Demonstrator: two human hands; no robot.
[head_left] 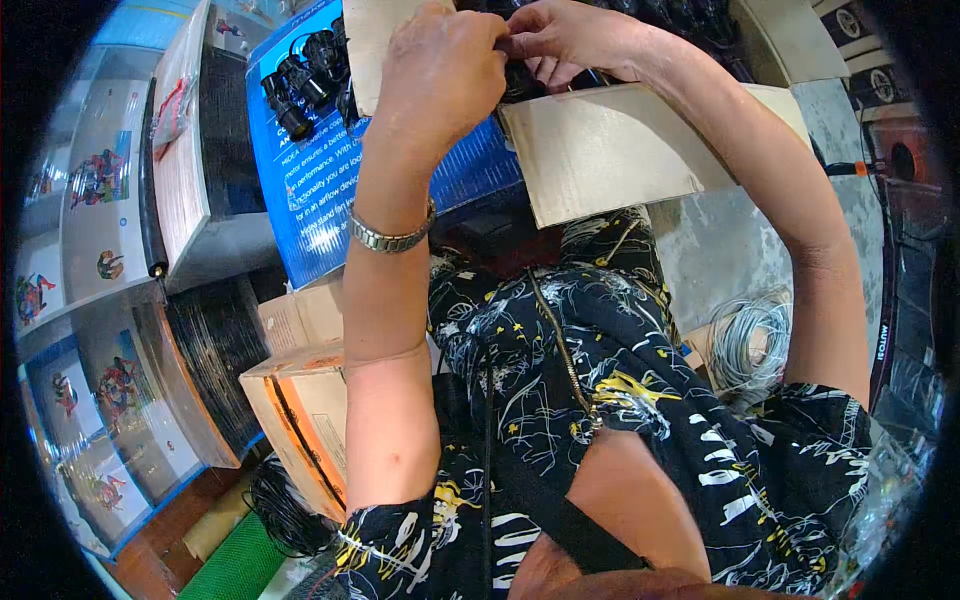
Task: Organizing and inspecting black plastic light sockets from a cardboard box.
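My left hand [446,64], with a metal-band watch [394,232] on its wrist, is curled at the top centre, seen from its back. My right hand [566,37] meets it fingertip to fingertip, pinching a small dark piece between them; what it is cannot be made out. Both are over the near edge of an open cardboard box [622,150] holding shiny black items [690,19], partly hidden by my right arm. Left of my left hand, black lamp sockets with cable [304,82] lie on a blue Midea fan box [307,210].
A taped carton [300,427], a green mesh roll [232,559] and coiled black cable [289,502] are at lower left. Plastic-covered drawers [105,165] line the left side. A coil of grey wire [750,341] lies on the floor at right. Patterned black clothing covers my lap.
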